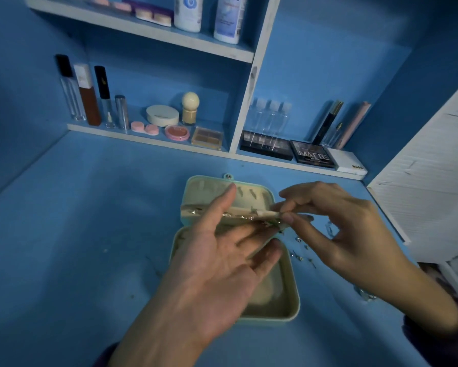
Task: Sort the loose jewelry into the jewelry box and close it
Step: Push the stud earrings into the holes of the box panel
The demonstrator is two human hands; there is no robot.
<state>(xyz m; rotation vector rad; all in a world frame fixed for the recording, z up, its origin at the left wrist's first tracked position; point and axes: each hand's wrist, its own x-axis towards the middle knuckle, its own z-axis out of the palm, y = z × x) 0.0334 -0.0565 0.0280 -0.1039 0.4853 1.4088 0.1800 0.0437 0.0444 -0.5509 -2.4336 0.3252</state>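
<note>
Centre of frame, on the blue worktop [77, 234]: one pale green jewelry box [294, 300], open, its lid [201, 186] laid back toward the upper part of the frame and the deeper half nearer the lower edge.

Item, beige flap [262, 213]: a thin strip lying across the hinge line, with small gold glints along it (probably pieces already stowed, though too blurred to be sure).

Item, loose jewelry [300, 256]: several tiny metallic pieces scattered on the worktop just right of the box, with a clear piece further right that is too blurred to name.

Left hand [217, 266]: spread over the box with fingers extended, gripping nothing, its forefinger reaching up across the lid.

Right hand [349, 234]: thumb and fingertips pinching the right end of the flap.

Handling notes, as judgement:
- The box looks a light, rigid shell and may slide on the smooth worktop, so steady it by a side wall.
- The flap seems thin and pliable, and is best taken by its free edge.
- The loose pieces look light, hard and easily flicked away, so lift each one singly in a fingertip pinch, minding any slender posts.

Upper frame: a shelf [148, 136] of cosmetics [90, 102], well apart from the work.
</note>
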